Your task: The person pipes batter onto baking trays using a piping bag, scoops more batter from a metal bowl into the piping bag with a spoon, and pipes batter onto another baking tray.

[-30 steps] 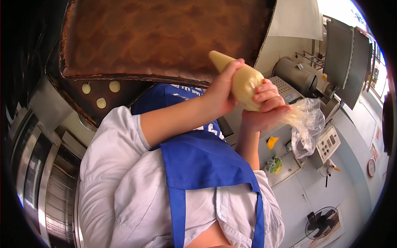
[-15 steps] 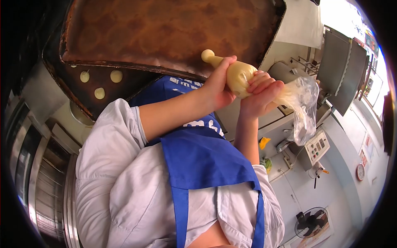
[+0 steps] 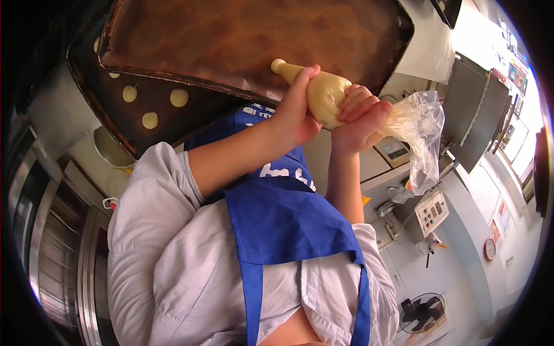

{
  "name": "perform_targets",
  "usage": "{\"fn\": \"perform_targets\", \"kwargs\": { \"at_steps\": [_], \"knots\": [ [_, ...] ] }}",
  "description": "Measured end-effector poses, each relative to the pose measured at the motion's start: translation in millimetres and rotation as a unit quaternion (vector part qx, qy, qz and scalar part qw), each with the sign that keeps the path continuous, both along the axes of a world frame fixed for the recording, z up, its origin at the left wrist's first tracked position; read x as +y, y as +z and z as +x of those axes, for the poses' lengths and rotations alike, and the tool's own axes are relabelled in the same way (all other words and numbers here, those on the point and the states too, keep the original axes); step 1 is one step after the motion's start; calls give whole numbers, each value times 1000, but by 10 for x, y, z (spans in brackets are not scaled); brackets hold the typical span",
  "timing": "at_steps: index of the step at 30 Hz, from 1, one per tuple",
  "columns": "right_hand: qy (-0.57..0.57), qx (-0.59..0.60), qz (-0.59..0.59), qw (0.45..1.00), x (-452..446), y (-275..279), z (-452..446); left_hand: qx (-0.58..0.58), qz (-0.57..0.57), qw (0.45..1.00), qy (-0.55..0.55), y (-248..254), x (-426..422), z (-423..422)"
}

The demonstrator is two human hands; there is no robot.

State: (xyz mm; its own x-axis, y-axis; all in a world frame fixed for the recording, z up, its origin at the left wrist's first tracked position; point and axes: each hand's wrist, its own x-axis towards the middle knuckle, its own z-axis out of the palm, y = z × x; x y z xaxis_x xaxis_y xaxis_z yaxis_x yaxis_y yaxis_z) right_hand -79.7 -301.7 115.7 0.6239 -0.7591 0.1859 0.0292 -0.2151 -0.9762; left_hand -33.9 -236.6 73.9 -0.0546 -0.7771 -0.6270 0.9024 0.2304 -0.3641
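Your left hand (image 3: 295, 112) and right hand (image 3: 360, 124) are near each other, both closed around 1 plump, clear plastic piping bag (image 3: 324, 95) filled with a smooth, pale-yellow mixture. The left supports the full part behind the narrow end; the right grips the gathered neck, with the loose, crumpled film end (image 3: 426, 144) hanging beyond it. At the tip sits 1 small, round, pale blob (image 3: 278, 65), seen against the large, dark-rimmed baking tray with a brown surface (image 3: 248, 40). Whether the blob touches this tray cannot be told.

The step in hand appears to be squeezing out the mixture. From this pose, a controlled move calls for a firm right grip on the neck and a steady left hand guiding the tip.

Partly beneath the 1st tray lies a 2nd dark tray (image 3: 199, 118). It carries pale, round dollops (image 3: 179, 97), 3 of them in full view and set apart, with others partly visible near its left edge.

Your blue cloth apron (image 3: 288, 222) bears white lettering (image 3: 280, 171), broken by folds; 1 character resembles an "m", but no complete word is legible. On the right, the markings on the pale control panel with buttons (image 3: 431, 212) and the round wall clock (image 3: 490, 249) are too small to read. No brand can be identified.
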Motion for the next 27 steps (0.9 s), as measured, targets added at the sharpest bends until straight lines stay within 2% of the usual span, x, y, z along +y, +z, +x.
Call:
{"fn": "perform_targets", "kwargs": {
  "at_steps": [4,7,9,12,16,27],
  "knots": [
    [-10,40,10,999,23,10,4,46,26,999,6,-45,-11,-28],
    [-38,68,-42,996,48,10,86,45,-18,999,13,-38,-19,30],
    [-61,19,-125,990,77,-18,176,41,-44,998,20,-25,-23,109],
    [14,-54,-78,995,97,24,261,-30,-30,997,71,17,57,191],
    [90,-43,-4,995,130,-7,432,-57,15,991,119,22,181,305],
    [32,76,-19,996,210,18,582,23,32,994,99,-17,180,405]
  ]
}}
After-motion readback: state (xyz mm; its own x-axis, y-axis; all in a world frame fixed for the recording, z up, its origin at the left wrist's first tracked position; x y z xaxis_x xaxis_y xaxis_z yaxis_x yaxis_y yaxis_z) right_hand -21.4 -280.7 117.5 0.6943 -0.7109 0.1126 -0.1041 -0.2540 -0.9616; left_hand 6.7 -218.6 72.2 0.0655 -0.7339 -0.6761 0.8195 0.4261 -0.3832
